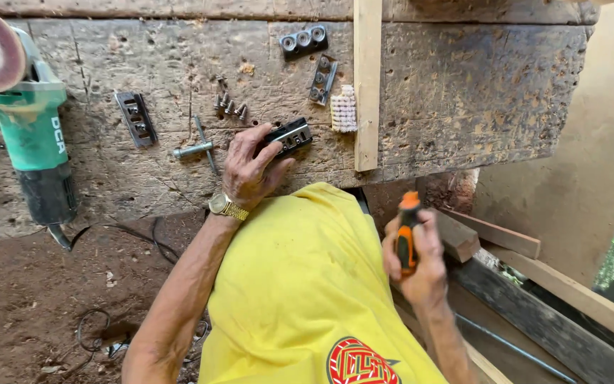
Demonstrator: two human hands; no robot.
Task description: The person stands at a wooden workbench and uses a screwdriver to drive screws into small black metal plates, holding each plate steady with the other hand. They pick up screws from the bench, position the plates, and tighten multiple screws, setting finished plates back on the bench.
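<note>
My left hand point(250, 167), with a gold wristwatch on the wrist, grips a black metal block with holes point(289, 136) on the worn wooden workbench point(463, 92). My right hand point(413, 256) is held lower, off the bench's edge, closed around an orange and black screwdriver handle point(406, 231); its tip is hidden. Several loose bolts point(230, 107) and a small T-handle wrench point(199, 147) lie just left of the left hand.
A green angle grinder point(30, 121) with its disc lies at the bench's left. Other black metal plates point(135, 118), point(304, 40), point(322, 80), a small white brush point(344, 109) and an upright wooden slat point(367, 85) are on the bench. Timber boards point(534, 313) lie at lower right.
</note>
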